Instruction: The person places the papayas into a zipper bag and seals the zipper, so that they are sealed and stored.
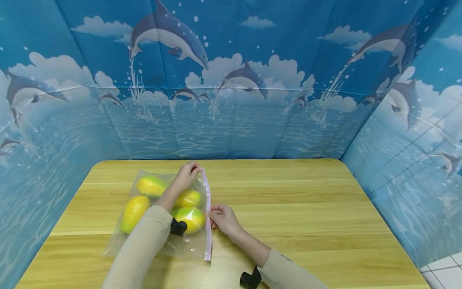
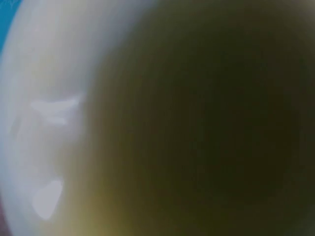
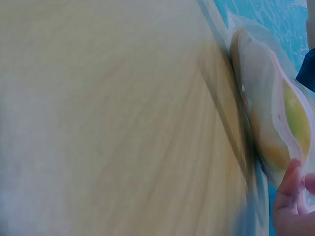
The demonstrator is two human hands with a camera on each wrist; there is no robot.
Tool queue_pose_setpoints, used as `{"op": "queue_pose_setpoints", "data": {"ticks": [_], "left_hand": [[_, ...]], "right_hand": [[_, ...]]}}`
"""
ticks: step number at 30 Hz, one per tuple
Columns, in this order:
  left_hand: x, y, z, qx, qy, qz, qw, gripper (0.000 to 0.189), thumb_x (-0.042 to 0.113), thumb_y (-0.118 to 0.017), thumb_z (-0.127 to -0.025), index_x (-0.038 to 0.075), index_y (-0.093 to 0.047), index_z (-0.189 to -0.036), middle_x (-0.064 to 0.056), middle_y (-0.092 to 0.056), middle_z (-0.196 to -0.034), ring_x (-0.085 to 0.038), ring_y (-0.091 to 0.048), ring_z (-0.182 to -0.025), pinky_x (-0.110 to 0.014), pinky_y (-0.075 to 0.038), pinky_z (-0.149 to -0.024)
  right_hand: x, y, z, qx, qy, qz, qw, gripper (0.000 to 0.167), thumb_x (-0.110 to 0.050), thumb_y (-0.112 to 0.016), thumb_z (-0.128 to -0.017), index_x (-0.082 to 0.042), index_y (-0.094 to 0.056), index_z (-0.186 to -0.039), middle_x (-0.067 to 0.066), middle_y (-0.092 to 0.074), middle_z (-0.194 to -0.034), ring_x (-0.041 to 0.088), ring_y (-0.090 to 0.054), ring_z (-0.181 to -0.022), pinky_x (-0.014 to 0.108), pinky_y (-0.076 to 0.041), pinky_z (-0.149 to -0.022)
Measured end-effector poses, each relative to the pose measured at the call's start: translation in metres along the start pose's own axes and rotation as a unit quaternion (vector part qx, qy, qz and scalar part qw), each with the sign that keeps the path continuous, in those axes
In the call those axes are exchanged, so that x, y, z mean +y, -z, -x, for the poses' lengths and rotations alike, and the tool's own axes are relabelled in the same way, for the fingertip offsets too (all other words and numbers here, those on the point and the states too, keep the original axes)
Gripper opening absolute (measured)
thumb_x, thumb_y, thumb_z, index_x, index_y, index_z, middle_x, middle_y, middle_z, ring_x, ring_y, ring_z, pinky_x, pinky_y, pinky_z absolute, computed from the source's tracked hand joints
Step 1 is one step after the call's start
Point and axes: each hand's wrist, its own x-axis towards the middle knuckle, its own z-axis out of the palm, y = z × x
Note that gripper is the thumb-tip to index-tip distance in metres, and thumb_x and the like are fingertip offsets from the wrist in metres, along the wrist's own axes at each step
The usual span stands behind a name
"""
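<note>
A clear zip bag (image 1: 195, 247) lies on the table with several yellow-green mangoes (image 1: 135, 212) inside. Its pink zip strip (image 1: 208, 241) runs down the right side. My left hand (image 1: 187, 174) reaches across the bag and pinches the strip's far end. Around the strip's middle, my right hand (image 1: 224, 218) grips the edge between thumb and fingers. In the right wrist view the fingers (image 3: 290, 184) pinch the pink strip (image 3: 283, 108), and one green mango (image 3: 297, 115) shows behind it. A blurred, shiny surface fills the left wrist view.
The wooden table (image 1: 306, 224) extends to the right of the bag. A blue dolphin-print curtain (image 1: 231, 120) hangs behind it and along both sides. Black wrist cameras (image 1: 178, 227) sit on both sleeves, the left one over the bag.
</note>
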Motion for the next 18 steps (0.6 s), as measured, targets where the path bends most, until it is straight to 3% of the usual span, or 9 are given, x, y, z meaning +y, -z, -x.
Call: {"op": "queue_pose_setpoints", "data": {"ticks": [8,18], "left_hand": [[0.0011,-0.0014,-0.0002,0.008,-0.006,0.001,0.9999,0.016,0.012,-0.046,-0.095,-0.002,-0.054,-0.093,-0.011,-0.050,-0.080,-0.019,-0.043,-0.069,-0.028,-0.039,-0.060],[-0.0009,-0.0026,0.0005,0.011,-0.007,0.008,0.9999,0.017,0.013,-0.046,-0.095,-0.002,-0.054,-0.092,-0.010,-0.050,-0.079,-0.018,-0.042,-0.067,-0.027,-0.039,-0.059]], "right_hand": [[-0.0022,0.0045,0.0019,-0.012,-0.019,-0.013,0.9997,0.026,-0.002,-0.058,-0.086,0.016,-0.055,-0.103,0.015,-0.066,-0.083,0.011,-0.061,-0.065,0.030,-0.058,-0.066],[-0.0003,0.0018,0.0003,-0.001,-0.009,-0.003,1.0000,0.022,-0.002,-0.057,-0.086,0.013,-0.055,-0.101,0.008,-0.063,-0.074,0.009,-0.056,-0.059,0.021,-0.054,-0.056]]}}
